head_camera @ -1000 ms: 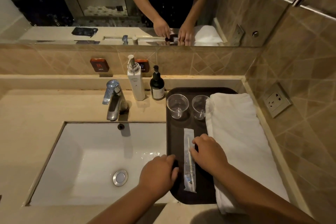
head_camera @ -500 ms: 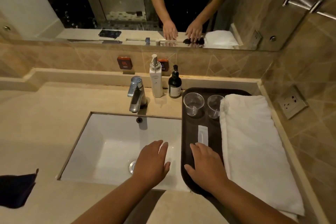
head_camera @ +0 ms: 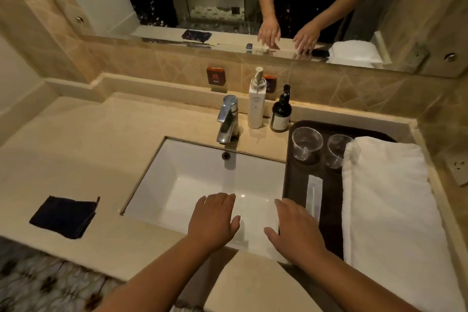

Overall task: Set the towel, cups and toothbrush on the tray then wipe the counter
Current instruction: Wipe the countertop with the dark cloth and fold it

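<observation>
A dark tray (head_camera: 331, 213) lies on the counter to the right of the sink. On it stand two clear cups (head_camera: 307, 143) (head_camera: 338, 151) at the back. A wrapped toothbrush (head_camera: 314, 191) lies along its middle, and a folded white towel (head_camera: 390, 210) covers its right side. My right hand (head_camera: 295, 232) hovers flat over the tray's front left edge, fingers apart, holding nothing. My left hand (head_camera: 215, 220) is spread over the front of the white sink (head_camera: 192, 180), also empty. A dark folded cloth (head_camera: 64, 216) lies on the beige counter (head_camera: 88, 159) at the left.
A chrome tap (head_camera: 228, 119) stands behind the sink, with a white pump bottle (head_camera: 257, 106) and a dark pump bottle (head_camera: 280, 114) to its right. A wall socket (head_camera: 458, 170) is on the right wall. A mirror runs along the back.
Both hands have left the toothbrush and the tray edge and drawn back leftward, open. The view has swung left, and the dark cloth has come into sight.
</observation>
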Tool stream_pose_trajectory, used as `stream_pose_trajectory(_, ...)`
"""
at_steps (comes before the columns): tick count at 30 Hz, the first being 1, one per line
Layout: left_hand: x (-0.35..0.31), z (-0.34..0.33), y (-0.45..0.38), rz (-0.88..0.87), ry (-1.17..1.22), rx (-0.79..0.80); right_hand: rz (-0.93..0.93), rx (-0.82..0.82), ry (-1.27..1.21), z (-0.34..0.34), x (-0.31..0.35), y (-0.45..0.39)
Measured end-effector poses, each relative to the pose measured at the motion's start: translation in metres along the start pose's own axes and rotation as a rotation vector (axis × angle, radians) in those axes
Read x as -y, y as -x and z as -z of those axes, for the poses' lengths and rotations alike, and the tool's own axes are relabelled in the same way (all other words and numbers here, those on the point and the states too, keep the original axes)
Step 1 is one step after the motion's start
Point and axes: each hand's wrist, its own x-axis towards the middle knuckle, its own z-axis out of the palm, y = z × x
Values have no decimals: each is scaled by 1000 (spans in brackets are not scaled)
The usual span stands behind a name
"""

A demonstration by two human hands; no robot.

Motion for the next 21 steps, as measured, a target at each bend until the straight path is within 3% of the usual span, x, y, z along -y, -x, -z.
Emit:
stream_pose_trajectory(9,124,18,69,223,60,-86,263,5,16,-23,132,-25)
stream_pose_trajectory(21,446,29,179,493,15,-116,555,64,77,-135,456,-59)
